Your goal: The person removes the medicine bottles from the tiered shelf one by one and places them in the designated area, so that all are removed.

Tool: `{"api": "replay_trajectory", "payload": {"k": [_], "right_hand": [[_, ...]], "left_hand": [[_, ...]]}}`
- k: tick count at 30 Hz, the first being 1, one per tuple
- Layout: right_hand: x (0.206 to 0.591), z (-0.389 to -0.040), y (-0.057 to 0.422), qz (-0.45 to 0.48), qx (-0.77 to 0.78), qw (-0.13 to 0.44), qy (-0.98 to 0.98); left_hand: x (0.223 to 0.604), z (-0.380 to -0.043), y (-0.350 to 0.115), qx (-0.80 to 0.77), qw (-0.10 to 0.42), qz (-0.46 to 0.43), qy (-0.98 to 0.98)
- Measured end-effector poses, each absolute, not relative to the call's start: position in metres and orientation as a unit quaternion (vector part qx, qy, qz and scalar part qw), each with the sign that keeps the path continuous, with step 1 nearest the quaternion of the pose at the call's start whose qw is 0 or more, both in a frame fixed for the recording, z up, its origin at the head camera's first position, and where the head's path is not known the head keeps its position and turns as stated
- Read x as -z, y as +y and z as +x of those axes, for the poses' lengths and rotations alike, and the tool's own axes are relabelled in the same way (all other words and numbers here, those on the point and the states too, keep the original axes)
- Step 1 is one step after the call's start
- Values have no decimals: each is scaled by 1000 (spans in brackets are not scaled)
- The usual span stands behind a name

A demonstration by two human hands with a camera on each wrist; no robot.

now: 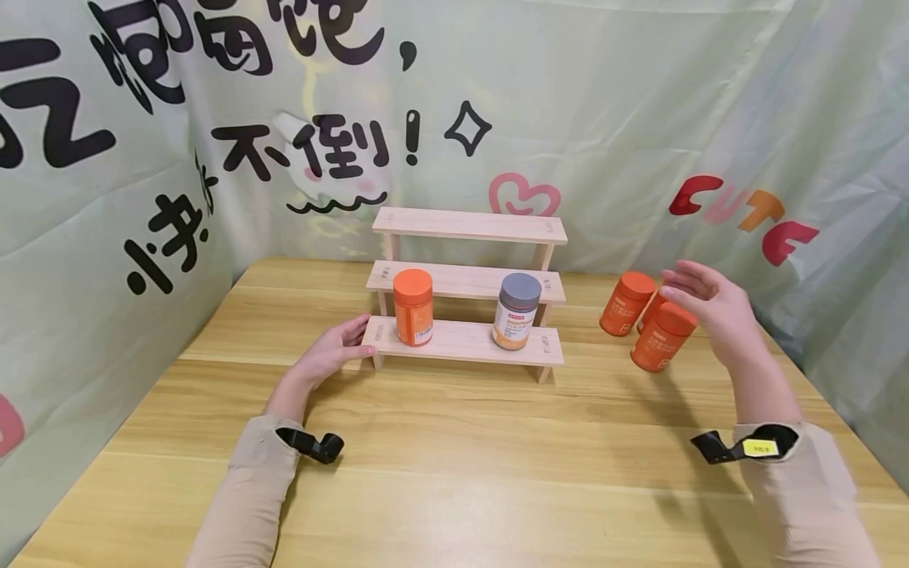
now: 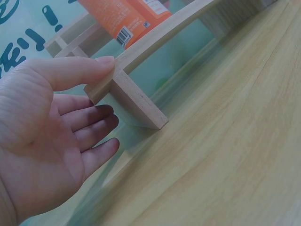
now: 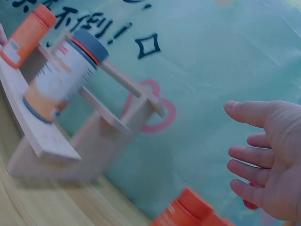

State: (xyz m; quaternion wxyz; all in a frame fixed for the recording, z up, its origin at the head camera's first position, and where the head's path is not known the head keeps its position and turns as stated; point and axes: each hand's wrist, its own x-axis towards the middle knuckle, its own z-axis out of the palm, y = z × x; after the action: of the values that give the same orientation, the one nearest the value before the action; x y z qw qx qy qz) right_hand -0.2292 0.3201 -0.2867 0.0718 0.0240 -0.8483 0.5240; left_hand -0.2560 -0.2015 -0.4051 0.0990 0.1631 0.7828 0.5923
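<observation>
A three-step wooden display shelf [image 1: 458,338] stands on the table. My left hand [image 1: 334,349] grips the left end of its lowest step; in the left wrist view the thumb [image 2: 84,70] lies on the front corner, with the fingers behind and below. On that step stand an orange jar [image 1: 413,309] at the left and a white-labelled jar with a grey lid [image 1: 516,313] at the right, both upright. Held in the air over a group of three orange jars [image 1: 662,339], my right hand [image 1: 717,308] has its fingers extended, holding nothing. The rearmost jar is mostly hidden.
The upper two steps [image 1: 469,226] rise behind the lowest one. A pale printed cloth [image 1: 604,118] hangs behind and beside the wooden table [image 1: 461,473]. Each sleeve carries a black wrist mount [image 1: 312,446].
</observation>
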Motion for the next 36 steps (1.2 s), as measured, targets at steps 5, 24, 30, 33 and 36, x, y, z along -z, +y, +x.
{"api": "replay_trajectory", "payload": {"k": [5,24,30,33,36], "right_hand": [[283,-232,298,52,-511,57,-856],[296,-245,225,171,-499,10,-850],[304,-253,210,185,-526,-6,-830],[307,-255,203,185,-543,-16,-819],[312,-257,197,182,-550,-25,-815]], "left_hand": [[408,-258,-202,-591,100,160,784],[407,-258,-203,-599,104,161,778],[406,-258,-203,-597,100,163,779],[406,-258,-203,-597,100,163,779],[406,-257,-202,-599,104,161,778]]}}
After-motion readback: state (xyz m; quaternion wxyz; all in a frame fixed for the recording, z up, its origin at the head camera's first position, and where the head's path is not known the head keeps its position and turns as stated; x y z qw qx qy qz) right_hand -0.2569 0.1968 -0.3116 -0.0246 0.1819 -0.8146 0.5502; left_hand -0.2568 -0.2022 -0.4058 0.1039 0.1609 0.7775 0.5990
